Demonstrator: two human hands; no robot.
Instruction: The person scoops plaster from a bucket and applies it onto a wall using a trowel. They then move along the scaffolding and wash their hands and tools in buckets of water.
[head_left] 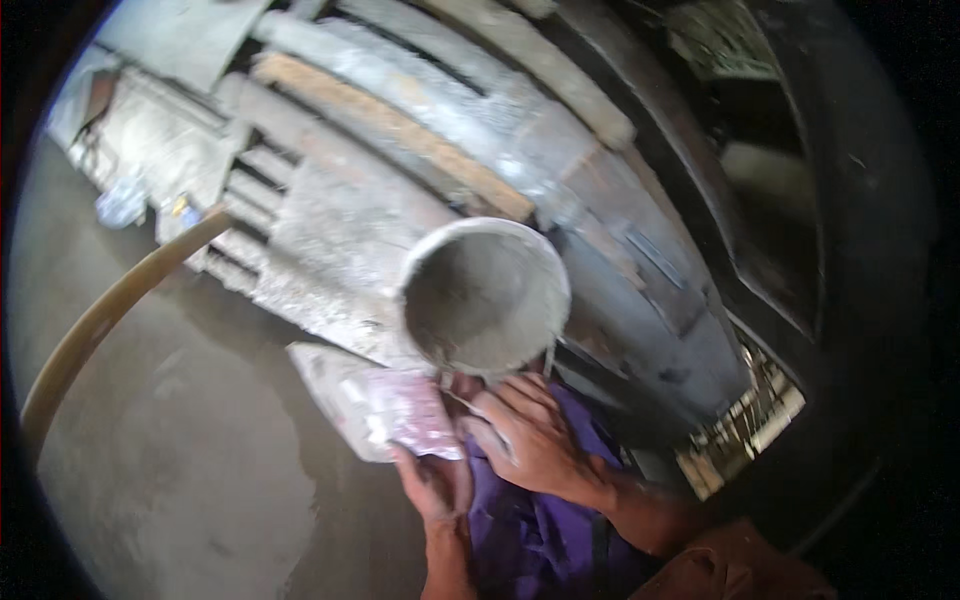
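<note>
- The left hand comes up from the lower edge, below and left of the bucket, its thumb laid over the near edge of a flat, whitish plastic packet with a pink printed end; the hand pinches it, fingers mostly hidden beneath.
- The packet slants out to the lower left of the bucket.
- The right hand reaches in from the lower right, back of the hand upward, fingers bent toward the bucket's near rim; whether they grip anything, I cannot tell.
- Purple cloth lies below the bucket, behind both wrists.
- The round, whitish bucket with a grey-coated inside sits just beyond the hands.
- Dusty, pale planks spread above and left of the bucket.
- Far left of the bucket, a yellowish curved pole rises over the grey floor.
</note>
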